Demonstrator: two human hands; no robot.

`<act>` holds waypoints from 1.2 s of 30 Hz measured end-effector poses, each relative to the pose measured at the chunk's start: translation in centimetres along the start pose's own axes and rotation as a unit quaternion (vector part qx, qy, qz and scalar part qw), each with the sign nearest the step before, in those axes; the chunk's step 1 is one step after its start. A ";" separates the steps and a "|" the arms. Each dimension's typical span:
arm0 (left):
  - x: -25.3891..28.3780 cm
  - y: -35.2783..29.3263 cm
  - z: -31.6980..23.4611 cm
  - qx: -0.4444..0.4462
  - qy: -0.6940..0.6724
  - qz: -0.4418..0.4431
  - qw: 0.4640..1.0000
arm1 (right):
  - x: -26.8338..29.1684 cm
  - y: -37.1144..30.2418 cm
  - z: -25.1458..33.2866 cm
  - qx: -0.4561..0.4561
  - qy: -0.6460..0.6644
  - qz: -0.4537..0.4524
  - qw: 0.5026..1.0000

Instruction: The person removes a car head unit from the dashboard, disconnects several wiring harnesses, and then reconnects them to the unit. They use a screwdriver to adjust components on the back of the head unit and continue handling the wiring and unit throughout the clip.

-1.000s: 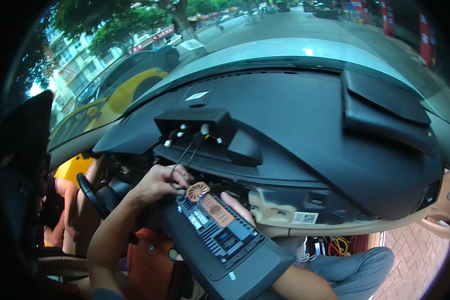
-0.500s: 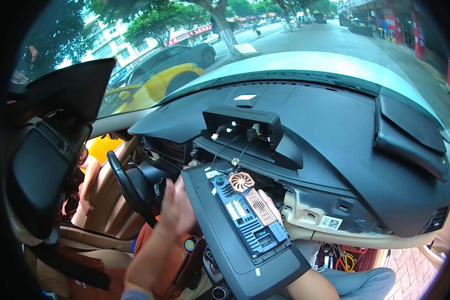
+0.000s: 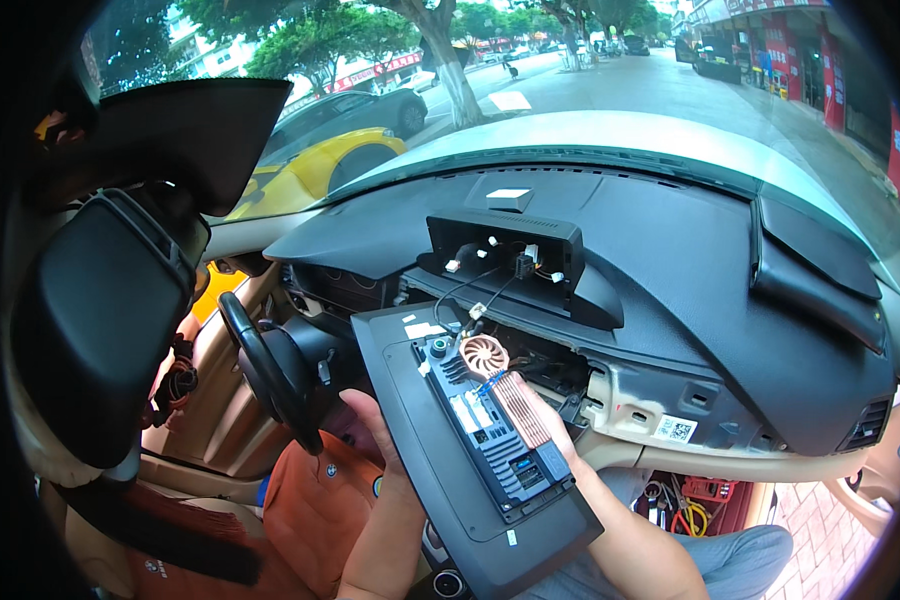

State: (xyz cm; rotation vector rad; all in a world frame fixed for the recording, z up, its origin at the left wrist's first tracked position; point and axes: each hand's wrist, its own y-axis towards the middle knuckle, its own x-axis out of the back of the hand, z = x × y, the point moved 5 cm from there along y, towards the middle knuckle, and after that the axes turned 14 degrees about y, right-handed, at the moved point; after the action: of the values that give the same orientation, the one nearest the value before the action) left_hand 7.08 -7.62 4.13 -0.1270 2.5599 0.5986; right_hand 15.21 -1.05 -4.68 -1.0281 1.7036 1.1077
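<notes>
Between my hands tilts a black car display unit (image 3: 395, 350), its back turned up. A copper-coloured fan (image 3: 484, 355) and a ribbed copper heat sink (image 3: 522, 412) sit on that back. My left hand (image 3: 390, 450) grips the unit's left edge, thumb showing and the other fingers hidden beneath. My right hand (image 3: 558, 430) holds it from the right, fingers beside the heat sink and partly hidden. A cable with a white plug (image 3: 477, 312) hangs at the unit's top end, leading toward the open dash hood (image 3: 560, 232). Whether that plug is connected, I cannot tell.
Inside the hood hang loose connectors (image 3: 525, 265). The steering wheel (image 3: 260, 370) stands to the left, above an orange seat cover (image 3: 315, 510). On the right, the dashboard's exposed beige panel (image 3: 635, 410) shows. Tools lie in a red box (image 3: 708, 488) in the footwell.
My left hand, blurred and lifted beside the unit before, now grips its left edge. The unit has shifted slightly up and left in the view.
</notes>
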 end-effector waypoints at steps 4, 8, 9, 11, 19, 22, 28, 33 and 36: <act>-0.6 0.1 0.6 -0.017 -0.050 -0.013 0.998 | 1.7 -1.7 2.1 0.110 -0.218 -0.218 0.945; -1.3 0.2 0.7 -0.036 -0.103 -0.020 0.994 | -1.0 -3.4 1.1 0.137 -0.404 -0.262 0.866; -1.3 0.1 0.6 -0.039 -0.115 -0.022 0.992 | -2.2 -3.8 0.6 0.144 -0.403 -0.264 0.865; -1.6 0.1 0.4 -0.048 -0.136 -0.017 0.989 | -6.5 -4.9 1.1 0.163 -0.717 -0.267 0.623; -3.3 -0.3 0.4 -0.035 -0.055 -0.141 0.988 | -19.8 -1.8 0.8 0.340 -0.902 0.163 0.210; -4.0 0.2 0.3 -0.032 -0.042 -0.144 0.988 | -19.8 1.8 2.2 0.196 -0.958 0.136 0.158; -4.0 0.9 0.4 -0.013 0.006 -0.163 0.987 | -19.6 4.3 3.5 0.042 -0.956 0.074 0.281; -4.8 0.4 0.6 0.021 0.011 -0.214 0.977 | -19.2 5.0 3.9 0.033 -0.945 0.026 0.325; -5.2 0.7 0.6 0.015 -0.032 -0.233 0.972 | -17.9 5.0 3.8 0.030 -0.884 -0.018 0.466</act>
State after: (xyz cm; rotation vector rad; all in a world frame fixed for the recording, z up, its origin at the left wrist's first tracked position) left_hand 11.75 -6.90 6.53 -0.6658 2.3545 0.3737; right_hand 16.94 7.31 12.29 0.4263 -0.1026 1.1521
